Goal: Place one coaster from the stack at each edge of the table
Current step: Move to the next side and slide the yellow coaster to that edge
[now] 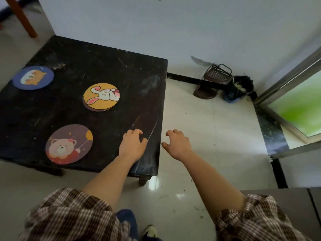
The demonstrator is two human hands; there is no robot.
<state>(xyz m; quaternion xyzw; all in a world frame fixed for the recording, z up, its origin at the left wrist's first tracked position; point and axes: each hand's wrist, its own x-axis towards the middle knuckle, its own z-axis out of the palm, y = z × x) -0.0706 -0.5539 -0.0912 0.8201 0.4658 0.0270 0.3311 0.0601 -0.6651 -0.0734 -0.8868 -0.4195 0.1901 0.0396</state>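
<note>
Nearest the camera, two checked brown-and-cream sleeves (73, 218) are pushed up above the elbows, leaving both forearms bare. A shoe (149, 231) shows between them on the glossy pale floor tiles (199, 119).

The left hand (132, 145) extends over the near right corner of the tabletop (104, 66), palm down, fingers curled loosely and thumb spread to the right. It is released and grasps nothing; whether the fingertips touch the surface cannot be told. The right hand (178, 145) is held beyond the right edge of the tabletop, above the floor, palm down, fingers half curled, thumb pointing left. It is likewise released and empty.

The tabletop is a square, black, scuffed slab with pale scratches and dusty smears. Three round, flat printed items lie on it, well apart:
- The bear coaster (69, 144), purple-brown with a bear in red, lies near the front edge, left of the left hand.
- The coaster stack (101, 96) sits near the centre; its top disc is yellow with a white rabbit, and a dark disc edge shows beneath.
- The blue coaster (33, 77), with an orange-and-white animal, lies at the left edge.

Farther off, a dark dustpan (213, 80) and a small bin (238, 88) stand against the white wall (173, 23).
</note>
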